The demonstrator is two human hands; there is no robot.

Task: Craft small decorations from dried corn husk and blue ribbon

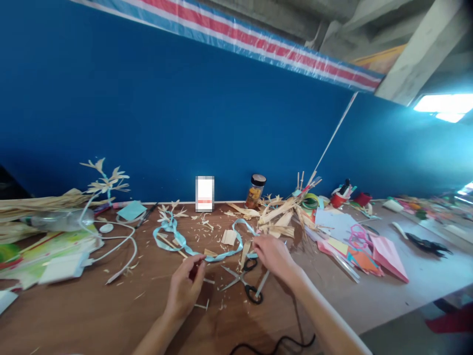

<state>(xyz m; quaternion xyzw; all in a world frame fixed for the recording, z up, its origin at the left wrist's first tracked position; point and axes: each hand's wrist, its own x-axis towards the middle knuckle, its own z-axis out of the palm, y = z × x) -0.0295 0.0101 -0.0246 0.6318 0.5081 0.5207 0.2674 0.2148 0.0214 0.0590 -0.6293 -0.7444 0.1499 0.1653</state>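
- Head view, as I monitor it remotely: blue ribbon lies in loose curves on the tabletop, just beyond & btwn both hands; its L part is nr a husk flower.
- L hand: fingers half-curled, tips by the ribbon's near edge; I can't tell if they grip it.
- R hand: fingers bent nr the ribbon's R part, beside a husk strip; grip hidden, can't tell.
- Scissors: blades apart, lying btwn the hands.
- Step, my judgement: prob. handling ribbon & husk.
- Next move, I'd say, calls for a light pinch, clear of the blades.
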